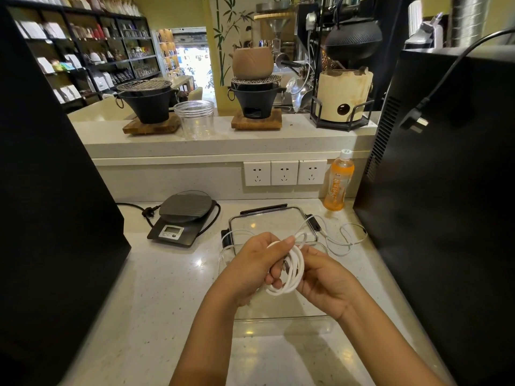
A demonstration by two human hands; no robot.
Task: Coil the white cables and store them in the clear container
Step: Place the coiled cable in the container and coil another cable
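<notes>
A white cable (293, 270) is wound into several loops between my two hands, above the clear container (281, 320) on the counter. My left hand (255, 263) pinches the top of the coil with thumb and fingers. From the right side, my right hand (324, 277) grips the coil. A second, thinner white cable (344, 240) lies loose on the counter to the right, trailing over the clear lid (271, 222) with black clips behind the container.
A black kitchen scale (181, 218) with a black cord sits to the left. An orange drink bottle (338, 181) stands by the wall sockets (284, 172). Large black appliances flank both sides. A clear round jar (196, 119) stands on the raised ledge.
</notes>
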